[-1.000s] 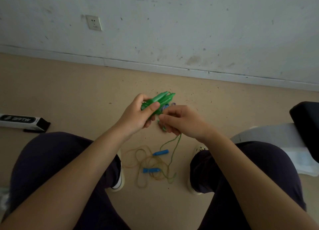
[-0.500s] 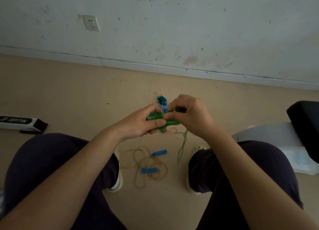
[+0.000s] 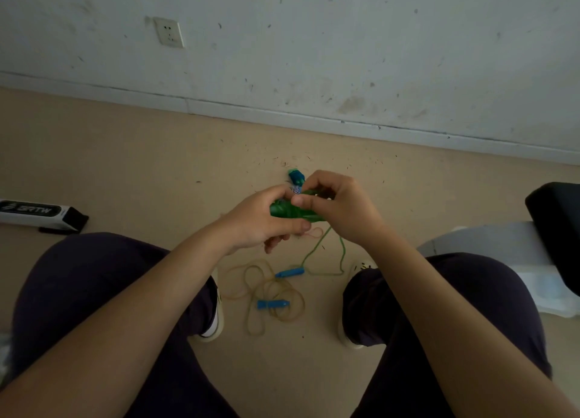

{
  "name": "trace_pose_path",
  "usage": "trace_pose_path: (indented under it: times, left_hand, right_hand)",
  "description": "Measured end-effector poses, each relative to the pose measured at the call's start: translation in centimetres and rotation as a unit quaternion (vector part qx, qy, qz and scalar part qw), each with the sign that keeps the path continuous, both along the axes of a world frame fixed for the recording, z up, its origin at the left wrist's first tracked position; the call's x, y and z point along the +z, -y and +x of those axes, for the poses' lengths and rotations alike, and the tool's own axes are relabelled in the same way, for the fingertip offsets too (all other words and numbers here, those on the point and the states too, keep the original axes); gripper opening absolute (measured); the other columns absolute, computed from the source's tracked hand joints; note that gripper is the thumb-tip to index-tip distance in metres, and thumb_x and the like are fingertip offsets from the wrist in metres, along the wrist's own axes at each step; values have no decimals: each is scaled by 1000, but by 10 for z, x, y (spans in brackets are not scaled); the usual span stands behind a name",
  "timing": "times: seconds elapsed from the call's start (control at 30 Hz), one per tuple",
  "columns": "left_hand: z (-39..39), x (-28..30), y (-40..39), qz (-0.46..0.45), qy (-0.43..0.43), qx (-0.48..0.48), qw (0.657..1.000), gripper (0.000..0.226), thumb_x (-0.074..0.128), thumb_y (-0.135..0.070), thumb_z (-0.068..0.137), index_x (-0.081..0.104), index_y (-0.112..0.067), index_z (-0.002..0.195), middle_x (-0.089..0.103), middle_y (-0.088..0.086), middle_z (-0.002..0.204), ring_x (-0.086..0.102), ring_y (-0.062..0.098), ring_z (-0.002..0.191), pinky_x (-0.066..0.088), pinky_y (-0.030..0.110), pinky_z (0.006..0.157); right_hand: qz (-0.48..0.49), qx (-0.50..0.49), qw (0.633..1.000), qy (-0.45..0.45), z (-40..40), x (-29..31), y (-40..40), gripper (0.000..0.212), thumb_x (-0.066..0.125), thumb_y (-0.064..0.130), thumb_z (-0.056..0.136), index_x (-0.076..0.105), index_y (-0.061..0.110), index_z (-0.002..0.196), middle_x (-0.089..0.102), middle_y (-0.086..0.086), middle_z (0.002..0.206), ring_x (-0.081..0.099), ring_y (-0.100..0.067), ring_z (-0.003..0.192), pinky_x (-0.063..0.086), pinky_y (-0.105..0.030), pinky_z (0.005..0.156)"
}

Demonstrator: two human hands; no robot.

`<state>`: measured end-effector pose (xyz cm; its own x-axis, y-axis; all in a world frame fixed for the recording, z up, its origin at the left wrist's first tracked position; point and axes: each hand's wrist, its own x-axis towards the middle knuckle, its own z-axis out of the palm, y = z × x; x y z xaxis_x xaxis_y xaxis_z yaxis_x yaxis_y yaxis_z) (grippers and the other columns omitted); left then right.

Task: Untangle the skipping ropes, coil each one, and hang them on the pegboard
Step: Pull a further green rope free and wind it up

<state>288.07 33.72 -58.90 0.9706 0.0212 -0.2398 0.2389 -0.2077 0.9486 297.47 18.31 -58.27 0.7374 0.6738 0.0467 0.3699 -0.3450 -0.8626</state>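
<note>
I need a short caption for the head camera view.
Both hands hold green rope handles; an orange rope lies on the floor.

Bare forearms, dark navy trousers (image 3: 94, 292), and pale-soled shoes (image 3: 215, 323).

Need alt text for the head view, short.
Both hands, left hand and right hand, grip a green skipping-rope bundle above the floor. Its green cord hangs toward a tangled orange rope with blue handles lying between the person's feet.

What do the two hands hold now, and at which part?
Both hands, left and right, grip the green rope's bundled handles; its cord hangs free.
</note>
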Motion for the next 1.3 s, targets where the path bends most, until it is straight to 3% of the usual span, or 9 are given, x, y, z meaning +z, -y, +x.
trace_pose_path:
  times: [0.13, 0.33, 0.53, 0.73, 0.8, 0.9, 1.0, 1.2, 1.3]
  left_hand:
    - [1, 0, -3, -52, -10, -12, 999, 28, 73, -7, 87, 56, -17, 107, 73, 11, 86, 68, 27, 68, 56, 33, 58]
    - [-1, -1, 1, -23, -4, -31, 999, 32, 74, -4, 87, 52, -20, 105, 62, -6, 65, 55, 7, 55, 46, 25, 54]
    - [-2, 0, 3, -17, 1, -15, 1000, 26, 74, -24, 88, 53, -23, 103, 70, -1, 77, 54, 14, 60, 44, 25, 52]
    - [0, -3, 1, -6, 25, 17, 1000, 39, 71, -21, 91, 49, -29, 121, 71, 10, 90, 57, 14, 63, 46, 28, 56]
    - [0, -3, 0, -19, 48, 33, 998, 50, 72, -19, 90, 48, -37, 130, 69, 6, 87, 58, 13, 63, 47, 27, 57]
    - [1, -3, -1, -12, 75, 63, 995, 33, 70, -19, 92, 57, -29, 120, 68, 1, 78, 58, 13, 62, 46, 28, 55]
    - [3, -2, -1, -49, 84, 128, 987, 25, 69, -19, 93, 57, -19, 115, 68, 11, 87, 58, 15, 60, 45, 29, 53]
    - [4, 4, -6, -139, 84, 207, 965, 20, 66, -11, 94, 56, -12, 112, 63, 9, 94, 60, 18, 62, 50, 27, 54]
    - [4, 1, -5, -141, 88, 226, 960, 21, 66, -12, 94, 55, -10, 112, 63, 10, 85, 59, 19, 60, 48, 28, 52]
  right_hand:
    - [2, 9, 1000, -20, -2, -1, 0, 12, 69, 20, 91, 61, 13, 85, 57, 5, 70, 48, -2, 52, 42, -20, 51]
    - [14, -50, 998, -31, 1, -3, -3, 8, 63, 19, 95, 60, 13, 90, 62, -8, 73, 53, -10, 59, 45, -26, 55]
    - [-1, -65, 998, -19, 3, -4, -2, 25, 72, 24, 88, 56, 6, 81, 52, -3, 68, 46, -9, 58, 40, -20, 53]
    - [-10, -25, 999, -23, -3, -3, -3, 26, 64, 34, 94, 69, 9, 87, 67, -6, 74, 56, -6, 59, 46, -24, 58]
    - [3, -8, 997, -77, -4, 1, -2, 27, 62, 36, 95, 69, 9, 91, 67, 0, 71, 63, -7, 63, 52, -25, 62]
    - [38, -6, 984, -173, -2, 6, 0, 34, 62, 38, 95, 66, 5, 101, 73, -7, 80, 71, -25, 73, 57, -41, 71]
    - [57, -17, 973, -222, -2, 6, 1, 36, 63, 37, 94, 56, 6, 111, 69, -10, 78, 62, -27, 61, 52, -43, 61]
    - [-46, 65, 990, -113, -8, -2, -1, 9, 56, 19, 99, 65, 18, 98, 55, 3, 65, 49, -7, 55, 43, -27, 58]
    - [-74, 106, 989, -76, -12, 1, -5, 22, 52, 14, 100, 63, 25, 85, 55, -1, 66, 48, -5, 55, 43, -23, 59]
